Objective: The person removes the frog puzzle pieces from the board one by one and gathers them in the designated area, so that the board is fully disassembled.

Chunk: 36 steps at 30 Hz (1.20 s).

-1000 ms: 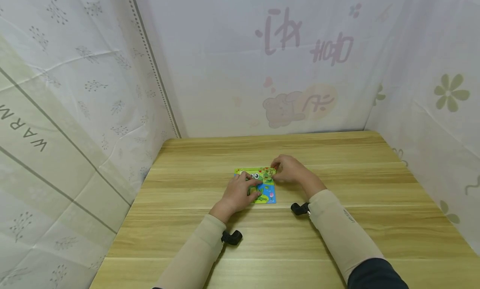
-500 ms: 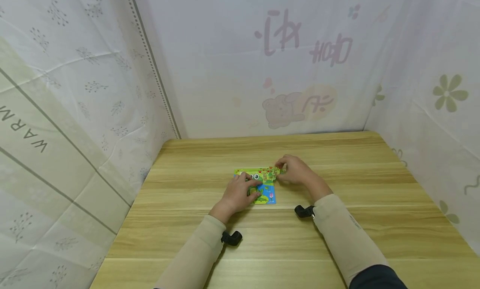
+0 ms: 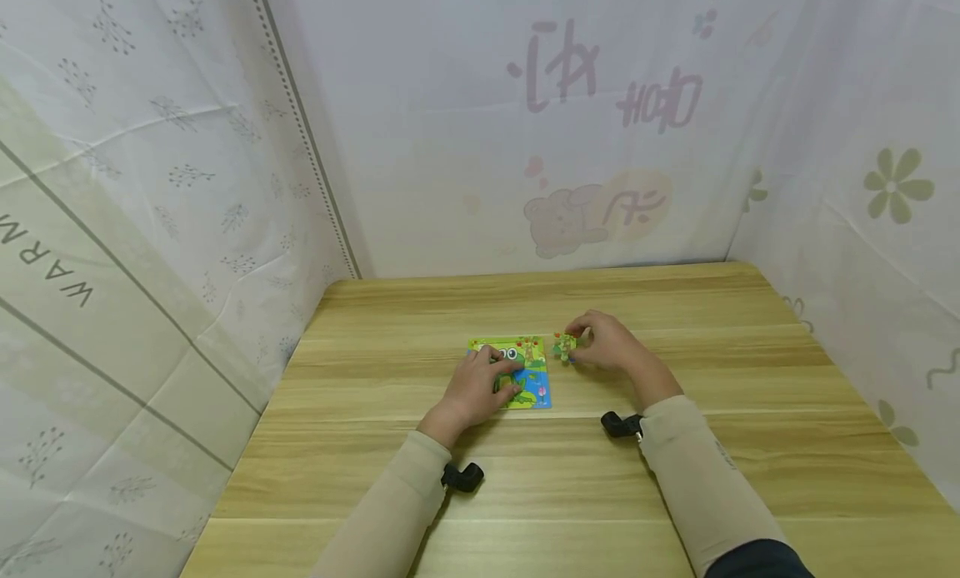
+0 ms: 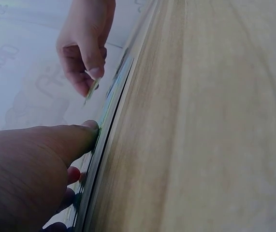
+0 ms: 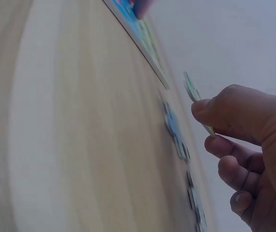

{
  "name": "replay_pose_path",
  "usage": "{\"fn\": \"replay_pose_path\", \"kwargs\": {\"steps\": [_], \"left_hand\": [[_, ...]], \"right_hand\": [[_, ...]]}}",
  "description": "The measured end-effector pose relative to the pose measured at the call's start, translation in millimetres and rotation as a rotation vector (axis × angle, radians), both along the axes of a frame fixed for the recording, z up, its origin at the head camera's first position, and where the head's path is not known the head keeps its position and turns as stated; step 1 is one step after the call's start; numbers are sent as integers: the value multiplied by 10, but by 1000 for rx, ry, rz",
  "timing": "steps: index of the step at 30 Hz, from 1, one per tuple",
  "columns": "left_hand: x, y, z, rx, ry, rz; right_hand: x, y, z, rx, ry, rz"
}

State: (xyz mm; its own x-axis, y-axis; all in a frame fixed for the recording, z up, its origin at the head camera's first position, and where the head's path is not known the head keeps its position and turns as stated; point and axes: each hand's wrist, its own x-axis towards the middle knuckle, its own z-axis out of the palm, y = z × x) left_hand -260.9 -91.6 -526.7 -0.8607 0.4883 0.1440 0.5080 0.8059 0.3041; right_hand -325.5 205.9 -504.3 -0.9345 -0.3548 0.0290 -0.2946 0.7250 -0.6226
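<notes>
A small jigsaw puzzle board (image 3: pixel 536 393) with a cartoon frog picture, mostly green and blue, lies flat on the wooden table. My left hand (image 3: pixel 474 385) covers its left half, fingers spread and resting on it; in the left wrist view the thumb (image 4: pixel 82 137) presses at the board's edge. Just right of the board, my right hand (image 3: pixel 611 346) pinches a green jigsaw piece (image 3: pixel 564 346) with red spots between thumb and fingers. In the right wrist view that jigsaw piece (image 5: pixel 191 87) is seen edge-on, raised above the table.
Several loose jigsaw pieces (image 5: pixel 174 126) lie on the table under my right hand, mostly hidden by it in the head view. Wood-grain tabletop (image 3: pixel 540 478) surrounds the board. Patterned cloth (image 3: pixel 420 145) hangs behind the table and along both sides.
My right hand has moved right, carrying the jigsaw piece from over the board's upper right corner to beside the board. My left hand stays in place.
</notes>
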Motion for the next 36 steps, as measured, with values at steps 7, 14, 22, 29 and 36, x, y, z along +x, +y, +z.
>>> {"fn": "replay_pose_path", "kwargs": {"steps": [7, 14, 22, 29, 36], "left_hand": [[4, 4, 11, 9, 2, -1], [15, 3, 7, 11, 1, -3], [9, 6, 14, 24, 1, -7], [-9, 4, -17, 28, 13, -3], [-6, -6, -27, 38, 7, -9]], "right_hand": [[7, 205, 17, -16, -21, -28], [9, 423, 37, -42, -36, -65], [45, 697, 76, -77, -73, -96], [56, 902, 79, -88, -78, -100], [109, 1039, 73, -101, -139, -118]]}}
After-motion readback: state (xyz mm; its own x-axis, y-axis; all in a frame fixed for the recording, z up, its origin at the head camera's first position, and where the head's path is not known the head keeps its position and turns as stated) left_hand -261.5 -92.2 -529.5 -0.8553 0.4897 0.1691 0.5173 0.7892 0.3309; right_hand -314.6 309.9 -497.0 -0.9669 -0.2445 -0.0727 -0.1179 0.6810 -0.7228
